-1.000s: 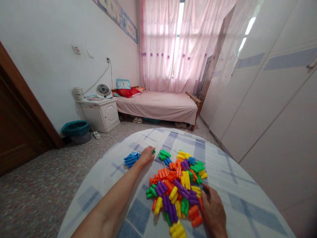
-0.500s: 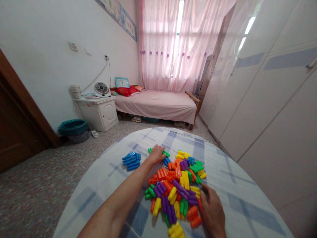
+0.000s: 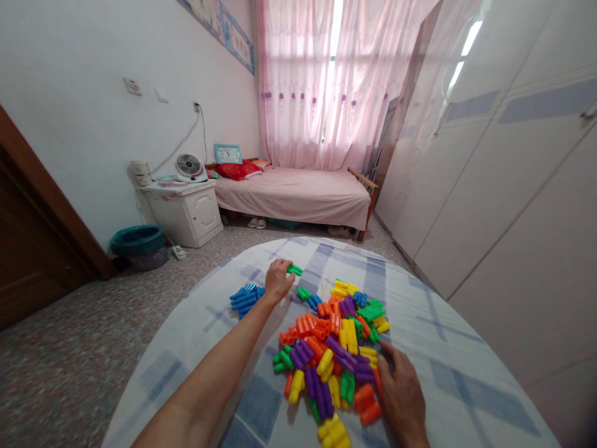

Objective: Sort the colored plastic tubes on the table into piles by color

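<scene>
My left hand (image 3: 278, 280) is at the far side of the round table, its fingers closed on the end of a green plastic building block (image 3: 295, 269). Just left of that hand lies a group of blue blocks (image 3: 245, 300), partly covered by it. Another green block (image 3: 303, 294) lies between the hand and a mixed pile of orange, purple, yellow, green and blue blocks. My right hand (image 3: 403, 389) rests at the pile's right edge with thumb and forefinger apart. It is beside an orange block (image 3: 377, 382) and near a double orange block (image 3: 366, 403).
A blue-and-white checked cloth (image 3: 466, 373) covers the table. Beyond stand a bed (image 3: 298, 194), a white bedside cabinet (image 3: 191, 214) with a fan (image 3: 190, 167), and a teal-lined bin (image 3: 138, 239). A white wardrobe (image 3: 489, 205) runs along the right.
My left hand has moved left and slightly away, towards the blue group, with a green block in its fingers. Another green block is now uncovered. My right hand stays almost where it was.
</scene>
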The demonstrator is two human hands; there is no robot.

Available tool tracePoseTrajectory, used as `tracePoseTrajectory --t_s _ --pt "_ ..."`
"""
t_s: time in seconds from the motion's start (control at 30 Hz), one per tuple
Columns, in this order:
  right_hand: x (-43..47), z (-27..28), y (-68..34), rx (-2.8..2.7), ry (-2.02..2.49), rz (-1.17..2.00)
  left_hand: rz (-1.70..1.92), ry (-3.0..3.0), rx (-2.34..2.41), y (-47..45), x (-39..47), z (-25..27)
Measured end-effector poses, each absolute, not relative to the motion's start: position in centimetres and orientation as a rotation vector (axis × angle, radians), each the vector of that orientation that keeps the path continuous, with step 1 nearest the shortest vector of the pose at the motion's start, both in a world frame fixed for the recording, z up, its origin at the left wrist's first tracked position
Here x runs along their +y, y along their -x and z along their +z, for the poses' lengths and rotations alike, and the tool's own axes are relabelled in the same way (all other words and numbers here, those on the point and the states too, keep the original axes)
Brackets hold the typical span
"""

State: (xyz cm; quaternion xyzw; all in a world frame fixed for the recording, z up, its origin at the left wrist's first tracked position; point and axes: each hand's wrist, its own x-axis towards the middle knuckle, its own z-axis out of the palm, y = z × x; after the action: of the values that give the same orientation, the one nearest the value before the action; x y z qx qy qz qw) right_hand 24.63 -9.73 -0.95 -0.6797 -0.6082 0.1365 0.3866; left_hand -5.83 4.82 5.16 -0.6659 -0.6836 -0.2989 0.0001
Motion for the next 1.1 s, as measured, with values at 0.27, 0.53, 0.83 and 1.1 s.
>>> tracePoseTrajectory --t_s 0.27,0.53,0.83,1.1 --pt "-9.7 -1.1 -24.7 -1.554 1.734 0.334 -0.773 1.965 -2.336 10.3 5.2 3.5" --pt "-9.8 -0.4 -24.3 -1.54 1.753 0.344 -0.698 2.259 -2.045 6.7 3.2 5.2" --pt "-9.8 -0.5 -24.4 -1.55 1.744 0.327 -0.515 2.668 -1.814 3.2 2.2 4.4" --pt "-9.9 -0.6 -24.4 -1.559 1.745 0.341 -0.721 2.466 -1.924 4.8 3.3 4.9"
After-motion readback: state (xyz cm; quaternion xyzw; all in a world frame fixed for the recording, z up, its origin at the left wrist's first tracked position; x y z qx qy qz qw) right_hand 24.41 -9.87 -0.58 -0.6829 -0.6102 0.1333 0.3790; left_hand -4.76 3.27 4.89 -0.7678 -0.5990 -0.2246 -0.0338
